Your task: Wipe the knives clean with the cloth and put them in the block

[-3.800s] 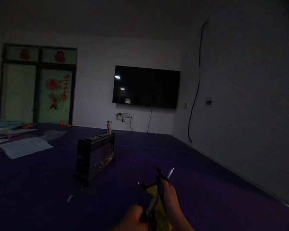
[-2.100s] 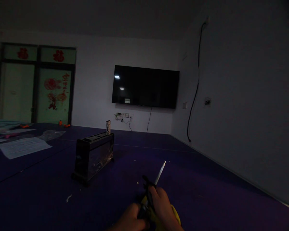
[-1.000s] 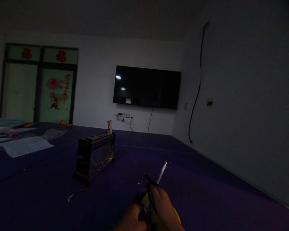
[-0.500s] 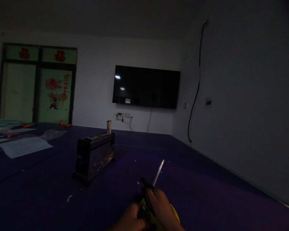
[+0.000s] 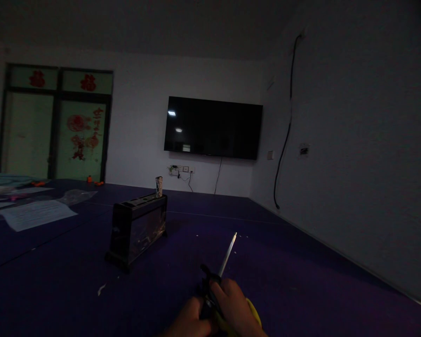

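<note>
Head view showed us the right hand (image 5: 234,303) grasping a black-and-yellow tool (image 5: 209,300), nearest its slim silvery rod (image 5: 228,254), which slanted forward-right. The left hand (image 5: 192,319), we judged through the gloom, clasped its rear.

A dark television (image 5: 214,127) hung on the far wall (image 5: 136,107) at twelve o'clock, with sockets (image 5: 185,169) and a cord (image 5: 218,174) below. Between ten and eleven stood a dark-framed glass door (image 5: 28,131) bearing red decorations (image 5: 77,122). At ten lay a paper sheet (image 5: 38,215) beside clear plastic (image 5: 76,197); at one, a black cable (image 5: 286,137) ran down the side wall (image 5: 365,140).
</note>
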Tool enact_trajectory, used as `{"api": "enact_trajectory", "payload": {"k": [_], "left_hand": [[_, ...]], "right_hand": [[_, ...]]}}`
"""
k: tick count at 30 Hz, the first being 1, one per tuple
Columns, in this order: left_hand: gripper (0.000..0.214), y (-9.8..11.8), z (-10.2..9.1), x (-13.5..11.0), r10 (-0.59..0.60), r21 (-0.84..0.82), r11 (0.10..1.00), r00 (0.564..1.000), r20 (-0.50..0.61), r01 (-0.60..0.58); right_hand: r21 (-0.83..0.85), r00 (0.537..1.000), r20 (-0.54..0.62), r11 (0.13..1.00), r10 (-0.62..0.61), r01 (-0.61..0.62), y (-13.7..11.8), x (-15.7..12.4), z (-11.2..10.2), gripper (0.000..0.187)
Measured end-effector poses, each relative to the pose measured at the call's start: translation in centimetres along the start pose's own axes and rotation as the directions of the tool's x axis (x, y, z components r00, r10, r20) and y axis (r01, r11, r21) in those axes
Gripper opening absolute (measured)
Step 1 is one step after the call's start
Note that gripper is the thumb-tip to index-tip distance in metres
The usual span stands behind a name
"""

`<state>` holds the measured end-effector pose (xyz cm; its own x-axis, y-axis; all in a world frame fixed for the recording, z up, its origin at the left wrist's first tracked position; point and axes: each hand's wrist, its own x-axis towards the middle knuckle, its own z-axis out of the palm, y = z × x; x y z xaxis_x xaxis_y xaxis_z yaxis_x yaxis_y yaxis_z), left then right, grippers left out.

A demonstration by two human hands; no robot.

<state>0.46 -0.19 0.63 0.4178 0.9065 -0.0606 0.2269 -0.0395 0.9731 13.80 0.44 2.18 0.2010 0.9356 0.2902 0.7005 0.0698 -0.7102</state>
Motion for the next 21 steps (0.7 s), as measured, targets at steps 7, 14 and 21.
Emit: {"api": "enact_trajectory", "payload": {"k": [7,14,21], "left_hand": [[0.034,-1.5,-0.1,1.0,0.037,-0.010,0.999,0.998,0.049,-0.036],[0.024,-1.8,0.0,1.2,0.110,-0.004,0.994,0.987,0.119,-0.110],[0.016,-0.4,-0.3,0.2,0.148,0.029,0.987,0.965,0.217,-0.158]], "right_hand": [[-0.020,0.999,-0.036,1.000,0.003,-0.003,0.6,0.4,0.6,0.033],[-0.005,0.992,-0.129,1.000,0.010,-0.011,1.1,1.1,0.3,0.039],[0.049,0.984,-0.176,0.998,0.038,-0.030,1.6,1.8,0.0,0.047]]}}
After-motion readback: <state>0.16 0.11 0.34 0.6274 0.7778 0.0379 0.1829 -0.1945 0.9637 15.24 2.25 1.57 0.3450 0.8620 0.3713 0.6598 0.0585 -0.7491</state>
